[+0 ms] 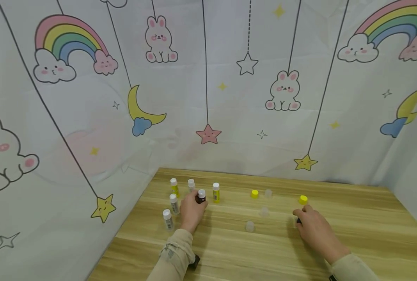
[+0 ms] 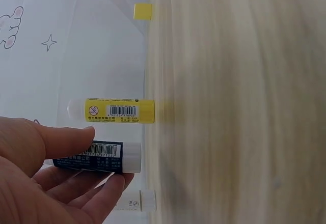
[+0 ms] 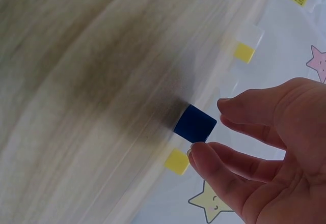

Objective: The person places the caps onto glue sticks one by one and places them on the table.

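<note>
My left hand (image 1: 191,212) grips a dark blue glue stick (image 2: 97,157) between thumb and fingers. In the left wrist view its white end points toward the table. A yellow glue stick (image 2: 119,111) stands beside it, and a white glue stick (image 2: 135,201) is partly hidden behind the fingers. My right hand (image 1: 317,230) is at a dark blue cap (image 3: 195,123) on the table, thumb and fingers spread around it. The thumb is apart from the cap; an index fingertip is at its corner, and contact is hard to tell. A yellow cap (image 1: 303,200) lies just beyond.
More glue sticks stand at the left, including a yellow one (image 1: 174,188) and a white one (image 1: 167,219). Mid-table are a yellow cap (image 1: 254,194) and translucent caps, one of them the near cap (image 1: 249,226). A printed curtain (image 1: 236,156) borders the wooden table (image 1: 282,257).
</note>
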